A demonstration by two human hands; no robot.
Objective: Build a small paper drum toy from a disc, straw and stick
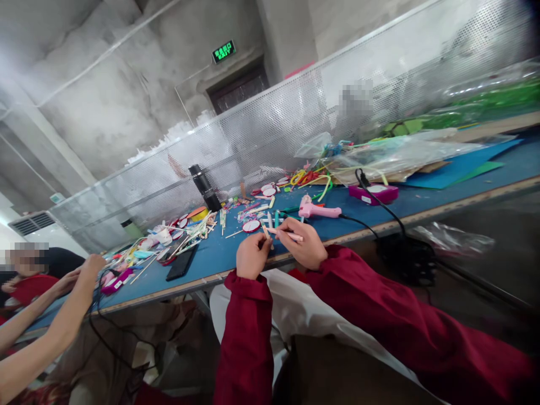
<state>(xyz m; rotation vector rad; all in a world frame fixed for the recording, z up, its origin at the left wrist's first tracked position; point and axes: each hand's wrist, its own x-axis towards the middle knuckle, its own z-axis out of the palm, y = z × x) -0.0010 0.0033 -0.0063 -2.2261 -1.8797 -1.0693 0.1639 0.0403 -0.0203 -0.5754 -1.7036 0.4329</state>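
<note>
Just over the table's front edge, my left hand point(252, 257) is closed, pinching a thin, flat wooden craft stick point(265, 231) that stands up from its fingertips. My right hand point(307, 246) grips a pale pink pen point(293, 235), whose tip points at the stick; whether the two touch I cannot tell. A pink glue gun point(317, 210) lies on the table beyond my right hand, its black cord running off to the right. Behind my left hand lies a round white disc with a red rim point(252, 226).
On the blue table point(228, 246) lie a black phone point(182, 263), a heap of sticks point(201, 228) and a purple box point(373, 194). A black bottle point(205, 187) stands before the perforated divider point(270, 126). Another person's hands point(88, 271) work at far left.
</note>
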